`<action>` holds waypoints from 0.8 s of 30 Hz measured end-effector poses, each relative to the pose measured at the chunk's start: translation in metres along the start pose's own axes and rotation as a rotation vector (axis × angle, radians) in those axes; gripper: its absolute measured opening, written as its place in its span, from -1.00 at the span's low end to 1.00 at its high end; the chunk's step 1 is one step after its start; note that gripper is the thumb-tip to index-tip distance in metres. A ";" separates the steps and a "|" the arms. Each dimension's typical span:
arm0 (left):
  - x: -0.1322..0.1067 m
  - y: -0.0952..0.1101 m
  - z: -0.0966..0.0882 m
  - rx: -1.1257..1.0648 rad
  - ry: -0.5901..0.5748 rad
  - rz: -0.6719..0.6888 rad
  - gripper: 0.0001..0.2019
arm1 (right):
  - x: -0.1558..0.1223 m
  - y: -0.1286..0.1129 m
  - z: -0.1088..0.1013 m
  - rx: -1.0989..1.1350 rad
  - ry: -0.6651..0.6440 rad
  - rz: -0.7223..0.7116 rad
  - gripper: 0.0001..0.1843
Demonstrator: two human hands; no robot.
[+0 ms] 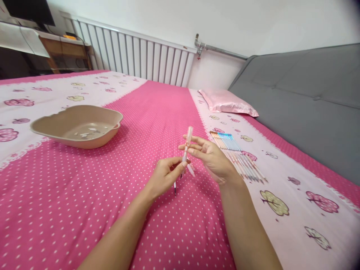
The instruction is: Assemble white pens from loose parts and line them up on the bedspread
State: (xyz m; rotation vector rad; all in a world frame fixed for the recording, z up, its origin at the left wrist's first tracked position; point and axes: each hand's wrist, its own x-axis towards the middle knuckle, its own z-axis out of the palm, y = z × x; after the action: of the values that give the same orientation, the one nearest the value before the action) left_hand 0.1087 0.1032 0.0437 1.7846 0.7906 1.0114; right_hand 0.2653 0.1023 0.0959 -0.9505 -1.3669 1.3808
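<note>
A slim pen (pixel 189 134) with a pale pink, see-through top stands nearly upright between my hands. My left hand (pixel 164 176) pinches its lower end between thumb and fingers. Higher up, the thumb and fingers of my right hand (pixel 215 159) close around the barrel. Below the hands, a thin refill (pixel 174 186) with a dark tip lies on the pink dotted sheet. A pale pink translucent piece (pixel 191 170), perhaps a cap, shows just under the pen; my fingers partly hide this spot.
On the right, blue and orange-brown pens (pixel 226 141) lie in a row, with paler pink pens (pixel 246 167) in front. A beige basin (pixel 75 141) at left holds small white pieces. Behind are a pink pillow (pixel 227 101), a grey headboard (pixel 303 82) and a radiator (pixel 135 56).
</note>
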 end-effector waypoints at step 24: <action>0.000 0.002 0.001 0.030 0.043 -0.001 -0.68 | 0.003 0.001 0.006 -0.020 0.133 0.019 -0.47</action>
State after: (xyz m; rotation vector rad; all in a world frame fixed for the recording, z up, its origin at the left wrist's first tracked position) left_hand 0.1099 0.1016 0.0453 1.7930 0.8375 1.0448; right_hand 0.2585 0.1038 0.0957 -1.0515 -1.2770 1.2964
